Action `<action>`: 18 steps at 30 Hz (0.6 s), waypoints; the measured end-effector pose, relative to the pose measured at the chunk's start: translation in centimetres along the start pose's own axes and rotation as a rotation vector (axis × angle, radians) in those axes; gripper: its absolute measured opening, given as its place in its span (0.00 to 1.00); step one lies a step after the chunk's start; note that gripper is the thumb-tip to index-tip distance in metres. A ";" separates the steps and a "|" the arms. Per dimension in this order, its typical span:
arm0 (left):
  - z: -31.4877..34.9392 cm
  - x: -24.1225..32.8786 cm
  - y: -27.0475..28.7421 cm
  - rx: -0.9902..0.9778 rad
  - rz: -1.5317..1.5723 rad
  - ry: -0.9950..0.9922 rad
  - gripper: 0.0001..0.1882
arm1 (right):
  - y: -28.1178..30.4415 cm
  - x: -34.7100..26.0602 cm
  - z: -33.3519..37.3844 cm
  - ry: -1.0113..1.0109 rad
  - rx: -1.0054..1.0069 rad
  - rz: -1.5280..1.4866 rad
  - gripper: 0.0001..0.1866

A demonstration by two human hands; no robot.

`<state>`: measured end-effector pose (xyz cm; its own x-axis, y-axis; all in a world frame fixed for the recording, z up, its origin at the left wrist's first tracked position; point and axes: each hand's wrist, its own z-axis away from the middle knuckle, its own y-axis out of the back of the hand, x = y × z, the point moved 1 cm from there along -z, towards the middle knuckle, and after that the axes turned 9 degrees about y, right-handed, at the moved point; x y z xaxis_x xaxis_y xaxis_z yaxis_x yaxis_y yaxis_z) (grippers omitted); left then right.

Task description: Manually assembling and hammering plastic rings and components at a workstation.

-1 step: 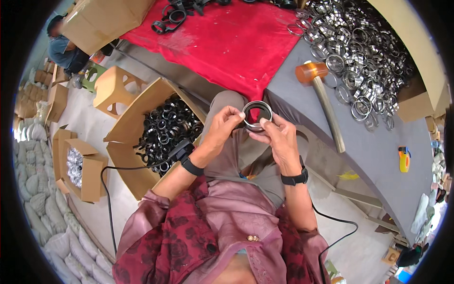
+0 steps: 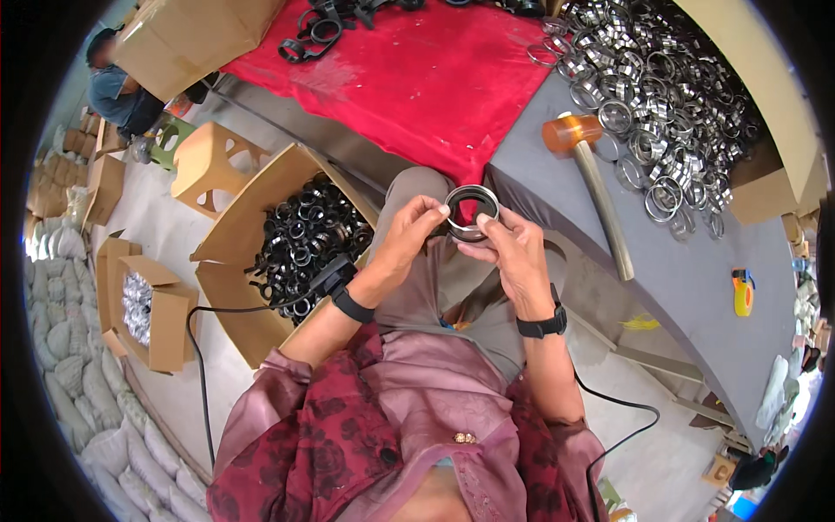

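Observation:
Over my lap, my two hands hold a silver metal ring with a black ring inside it (image 2: 467,234). My left hand (image 2: 405,237) pinches its left rim between thumb and fingertips. On the right side, my right hand (image 2: 519,259) grips it, thumb at the inner edge and fingers curled beneath. Red cloth shows through the hole. A mallet (image 2: 600,191) with an amber head and wooden handle lies on the grey tabletop to the right. Beyond it is a heap of silver metal rings (image 2: 648,96). Several black ring clamps (image 2: 326,30) lie on the red cloth (image 2: 417,83).
An open carton (image 2: 228,252) of black and silver ring parts stands left of my legs. Farther left are a smaller carton (image 2: 170,326), a tan stool (image 2: 213,165) and stacked sacks (image 2: 87,383). A yellow tape measure (image 2: 743,293) rests on the grey table (image 2: 687,287). Cables trail from both wrist straps.
The ring has tilted slightly between my fingers, so more red shows through it. Both hands keep their grip in nearly the same place.

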<state>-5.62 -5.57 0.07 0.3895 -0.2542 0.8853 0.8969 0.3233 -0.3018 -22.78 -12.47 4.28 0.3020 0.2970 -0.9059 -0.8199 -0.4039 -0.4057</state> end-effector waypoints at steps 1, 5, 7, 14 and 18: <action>-0.2 0.0 0.1 -0.027 0.078 0.080 0.11 | 0.0 0.0 -0.3 -0.018 0.000 0.008 0.18; 0.0 0.2 0.1 -0.134 0.082 0.175 0.15 | 0.0 -0.1 -0.7 -0.046 -0.026 0.034 0.19; 0.1 0.1 0.0 -0.155 0.147 0.207 0.16 | -0.1 -0.1 -0.7 -0.063 -0.048 0.050 0.19; 0.7 -0.6 0.4 -0.164 0.197 0.185 0.17 | 1.0 1.9 -0.5 0.201 -0.045 0.462 0.35; 1.6 0.0 0.5 -0.002 -0.060 0.063 0.20 | -0.3 0.5 0.2 0.440 -0.200 0.850 0.51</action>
<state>-5.53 -3.94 0.51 0.3478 -0.3299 0.8776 0.9193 0.3038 -0.2501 -22.49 -12.07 4.00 -0.1634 -0.4940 -0.8540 -0.7627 -0.4858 0.4270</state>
